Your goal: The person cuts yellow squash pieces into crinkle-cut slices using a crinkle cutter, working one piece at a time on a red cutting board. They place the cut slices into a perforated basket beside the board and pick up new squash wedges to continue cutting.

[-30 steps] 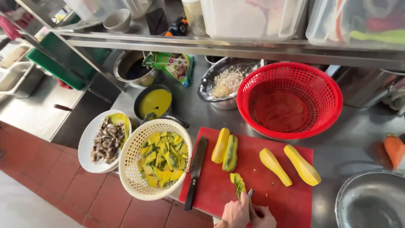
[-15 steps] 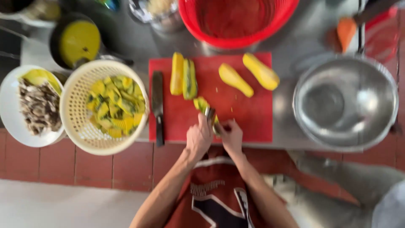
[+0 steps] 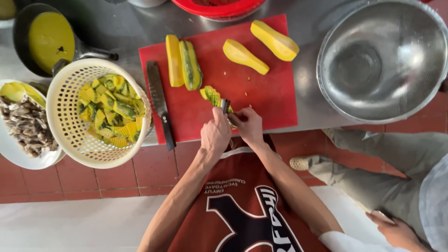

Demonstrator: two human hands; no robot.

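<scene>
A: How do the hands sit?

B: Both forearms reach up from the bottom of the view over a dark red apron and meet at the near edge of the red cutting board. The left hand is curled, knuckles up, fingers pressed down beside a squash piece. The right hand is clenched round a small blade, whose metal tip stands just against the cut end of that piece.

A: Where is the squash piece exactly?

B: On the board, near its middle, just above both hands, with crinkled slices fanned at its end. Two halves lie side by side farther up, and two yellow pieces lie apart toward the metal bowl.

A: What else is close?

B: A long knife lies flat on the board's left edge, beside a cream basket of cut slices.

A: Any change from half a second ago?

B: The hands hold the same spot and grip. The view has drawn closer, so the red colander is now mostly cut off at the top.
</scene>
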